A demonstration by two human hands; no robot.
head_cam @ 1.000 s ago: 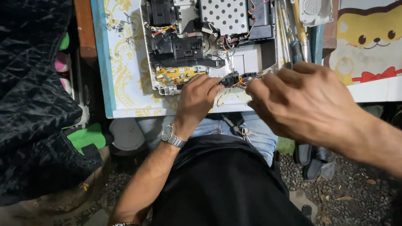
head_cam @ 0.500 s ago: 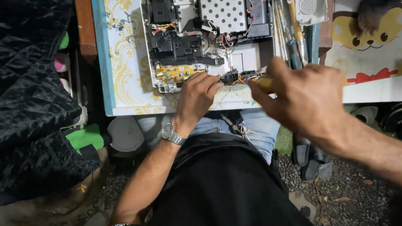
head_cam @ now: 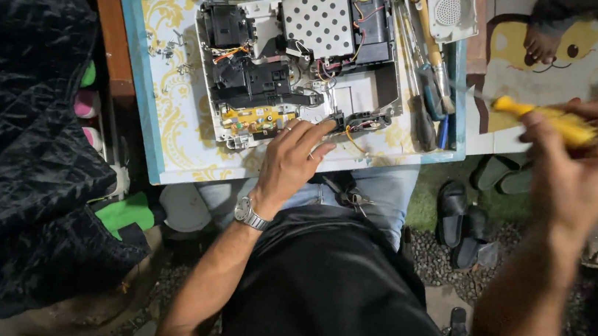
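Gripping a yellow-handled screwdriver, the right hand is closed around it, lifted away to the right of the opened device. On the near edge of that device rests the left hand, fingers flat and loose, holding nothing, just beside small wires and a circuit board. More tools lie between both hands. The work seems to be a pause in unscrewing; the tip must be placed carefully on a screw.
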